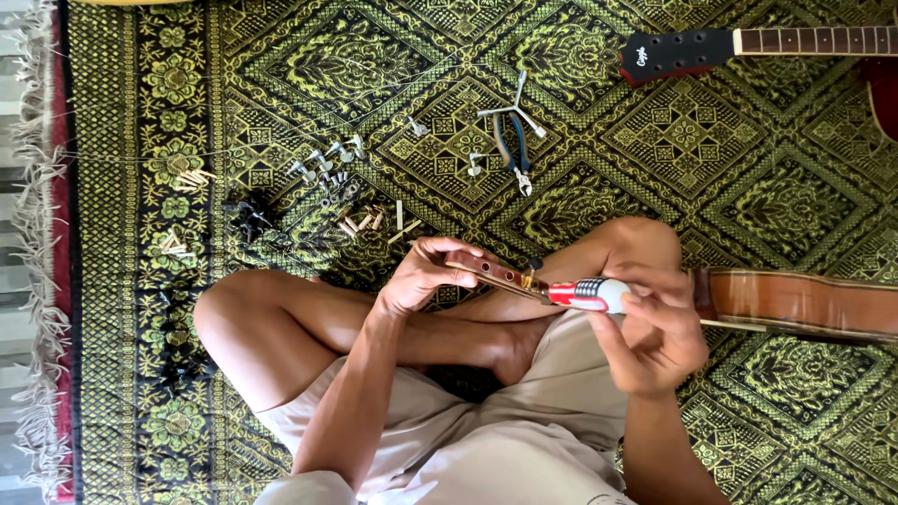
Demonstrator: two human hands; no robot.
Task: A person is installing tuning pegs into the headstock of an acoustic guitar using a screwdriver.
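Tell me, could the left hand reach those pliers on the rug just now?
Probably not at once: the left hand is gripping a brown wooden strip. The pliers lie beyond the knees on the rug with nothing over them, so a freed hand likely could.

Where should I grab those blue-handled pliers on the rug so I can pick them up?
Probably by the two blue handles, coming straight down from above. The pliers lie flat on the patterned rug, handles side by side, so one hand can close around both. The metal nose is small and pointy, harder to hold. A silver tool lies right by the handle ends, so reach in carefully.
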